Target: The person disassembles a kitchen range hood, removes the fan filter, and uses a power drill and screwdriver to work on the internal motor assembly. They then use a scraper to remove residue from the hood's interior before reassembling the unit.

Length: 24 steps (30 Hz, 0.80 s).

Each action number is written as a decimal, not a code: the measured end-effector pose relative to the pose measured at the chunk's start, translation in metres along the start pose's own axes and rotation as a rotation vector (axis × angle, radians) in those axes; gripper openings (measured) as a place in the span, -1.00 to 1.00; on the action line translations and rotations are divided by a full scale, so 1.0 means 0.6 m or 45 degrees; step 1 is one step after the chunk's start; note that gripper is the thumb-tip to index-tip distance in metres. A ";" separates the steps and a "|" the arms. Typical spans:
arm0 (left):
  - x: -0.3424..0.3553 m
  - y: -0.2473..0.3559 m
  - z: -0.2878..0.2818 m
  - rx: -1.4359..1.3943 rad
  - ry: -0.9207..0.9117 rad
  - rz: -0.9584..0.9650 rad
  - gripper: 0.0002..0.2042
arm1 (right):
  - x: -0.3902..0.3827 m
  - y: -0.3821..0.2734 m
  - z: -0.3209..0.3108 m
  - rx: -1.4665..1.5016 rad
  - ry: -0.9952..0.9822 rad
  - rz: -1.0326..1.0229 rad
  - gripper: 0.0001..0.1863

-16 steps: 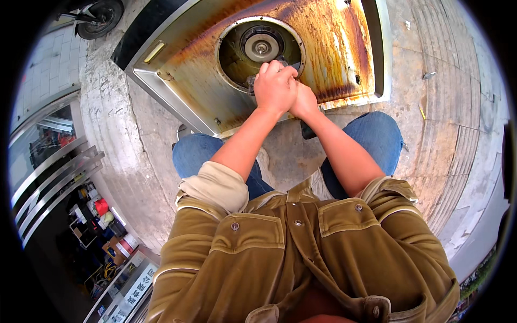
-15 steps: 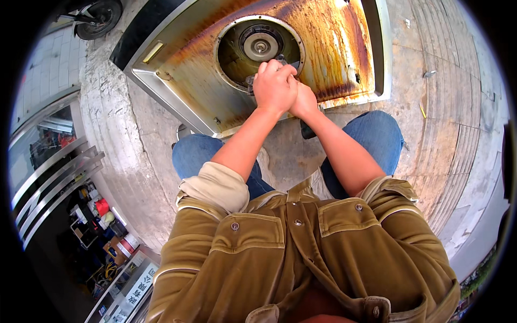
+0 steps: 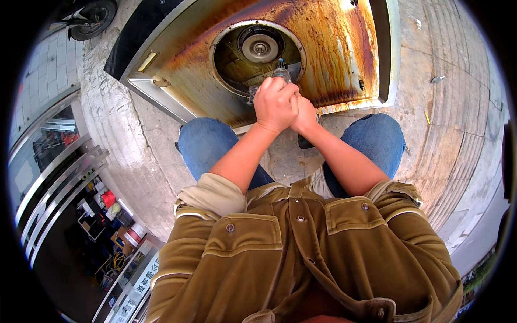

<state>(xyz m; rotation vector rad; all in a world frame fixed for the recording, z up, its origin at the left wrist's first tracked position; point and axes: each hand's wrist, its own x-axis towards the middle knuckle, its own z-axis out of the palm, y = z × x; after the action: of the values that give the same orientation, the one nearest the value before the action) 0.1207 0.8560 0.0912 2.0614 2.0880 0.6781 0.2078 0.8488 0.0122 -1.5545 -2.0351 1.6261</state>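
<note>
A rust- and grease-stained metal hood point(image 3: 339, 59) lies at the top of the view, with a round rimmed opening point(image 3: 302, 51) and a metal fan hub point(image 3: 259, 49) inside. My left hand point(image 3: 273, 107) and my right hand point(image 3: 302, 116) are closed together around a grey tool point(image 3: 281, 71) at the lower part of the opening. Its dark, bristle-like tip shows above my fingers, pointing into the opening; the rest is mostly hidden, so I cannot make out exactly what kind it is.
My bent knees point(image 3: 207, 140) flank my forearms on the stone pavement point(image 3: 441, 134). A wheel of a two-wheeler point(image 3: 94, 21) stands at top left. At lower left is a doorway with assorted goods point(image 3: 121, 239). A small metal piece point(image 3: 437, 79) lies to the right.
Both hands have come back a little toward my body, and more of the tool's tip shows above them. My left knee sits further inward and higher in the view, which has shifted slightly.
</note>
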 end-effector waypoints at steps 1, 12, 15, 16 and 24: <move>0.001 -0.001 0.003 -0.012 -0.008 0.013 -0.94 | 0.001 0.004 0.002 -0.005 -0.024 -0.004 -0.55; -0.003 0.001 0.013 -0.045 -0.033 0.127 -0.92 | -0.012 0.010 0.004 0.104 -0.004 -0.058 -0.73; 0.004 0.001 0.008 -0.031 -0.035 0.142 -0.91 | -0.008 0.012 0.012 0.175 0.059 -0.081 -0.71; 0.004 0.000 0.007 -0.027 -0.039 0.141 -0.92 | -0.011 0.011 0.013 0.183 0.060 -0.044 -0.69; 0.013 -0.001 0.003 0.034 -0.025 0.178 -0.92 | -0.010 -0.024 -0.005 0.259 0.070 0.051 -0.61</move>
<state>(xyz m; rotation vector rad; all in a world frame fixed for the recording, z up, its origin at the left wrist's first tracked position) 0.1203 0.8642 0.0913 2.2352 1.9676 0.6488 0.2033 0.8477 0.0271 -1.5582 -1.7599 1.7229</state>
